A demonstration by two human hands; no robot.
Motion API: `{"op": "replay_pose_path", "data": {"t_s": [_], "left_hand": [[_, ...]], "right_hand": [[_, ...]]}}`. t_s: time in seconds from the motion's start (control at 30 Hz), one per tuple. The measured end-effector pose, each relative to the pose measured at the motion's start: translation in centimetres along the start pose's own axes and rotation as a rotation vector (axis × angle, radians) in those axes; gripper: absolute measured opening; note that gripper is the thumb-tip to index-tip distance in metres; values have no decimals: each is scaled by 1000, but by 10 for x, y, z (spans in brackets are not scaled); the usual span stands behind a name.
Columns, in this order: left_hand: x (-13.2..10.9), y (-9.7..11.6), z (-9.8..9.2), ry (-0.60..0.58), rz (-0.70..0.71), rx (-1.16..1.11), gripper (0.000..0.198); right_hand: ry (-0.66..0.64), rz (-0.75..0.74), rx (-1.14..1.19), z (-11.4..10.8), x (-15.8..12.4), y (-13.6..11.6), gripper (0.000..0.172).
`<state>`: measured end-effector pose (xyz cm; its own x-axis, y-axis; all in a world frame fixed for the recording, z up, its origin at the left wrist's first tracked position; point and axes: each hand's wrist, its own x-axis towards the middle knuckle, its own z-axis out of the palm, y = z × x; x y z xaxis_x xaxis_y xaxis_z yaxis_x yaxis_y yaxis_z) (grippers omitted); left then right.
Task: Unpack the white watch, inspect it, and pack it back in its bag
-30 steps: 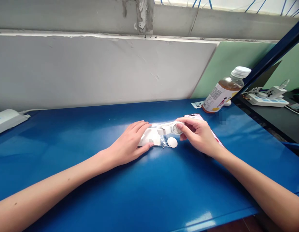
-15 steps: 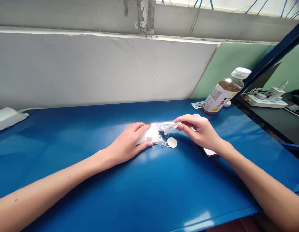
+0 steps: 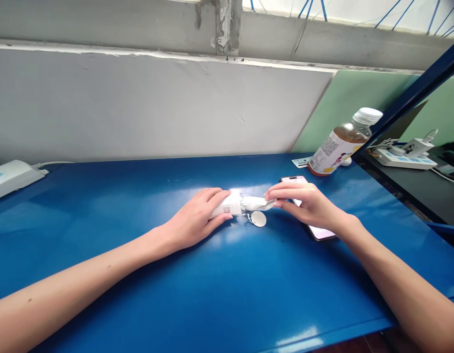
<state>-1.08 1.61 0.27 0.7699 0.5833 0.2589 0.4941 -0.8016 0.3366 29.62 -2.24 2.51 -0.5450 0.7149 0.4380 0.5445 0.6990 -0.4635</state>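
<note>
A white wristwatch in a clear plastic sleeve (image 3: pixel 254 202) lies on the blue table (image 3: pixel 212 294), with a white label card (image 3: pixel 227 207) at its left end and a round white tag (image 3: pixel 258 218) on a small chain beside it. My left hand (image 3: pixel 195 219) lies on the card, fingers curled around its left end and pressing it down. My right hand (image 3: pixel 309 206) pinches the right end of the sleeve between thumb and fingertips, low over the table.
A phone (image 3: pixel 311 215) lies face up under my right hand. Behind it stand a tea bottle (image 3: pixel 340 142) and a small card (image 3: pixel 300 161). A white device (image 3: pixel 10 177) sits at the far left. A power strip (image 3: pixel 405 156) rests on the dark shelf to the right.
My right hand has lowered the watch end from a raised hold down to the table and pulled the sleeve straighter to the right. The left hand stays on the card.
</note>
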Motion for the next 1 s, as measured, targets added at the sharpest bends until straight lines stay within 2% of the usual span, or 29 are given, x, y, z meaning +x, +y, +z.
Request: {"op": "replay_pose_path", "data": {"t_s": [0.23, 0.3, 0.4, 0.53, 0.77, 1.0], "left_hand": [[-1, 3, 1, -21, 107, -15, 46], [-2, 10, 3, -34, 100, -19, 46], [-5, 24, 6, -12, 17, 27, 48], [-8, 32, 6, 3, -8, 46, 47], [-1, 17, 2, 25, -30, 21, 47], [2, 15, 2, 4, -49, 20, 47]], "right_hand": [[-113, 10, 12, 19, -2, -12, 25], [-97, -29, -25, 26, -3, -14, 26], [-34, -75, -103, 34, -3, -17, 19], [-26, -50, -265, 31, 0, -23, 16], [-109, 126, -282, 28, -1, -36, 36], [-222, 123, -114, 37, 0, -47, 56]]}}
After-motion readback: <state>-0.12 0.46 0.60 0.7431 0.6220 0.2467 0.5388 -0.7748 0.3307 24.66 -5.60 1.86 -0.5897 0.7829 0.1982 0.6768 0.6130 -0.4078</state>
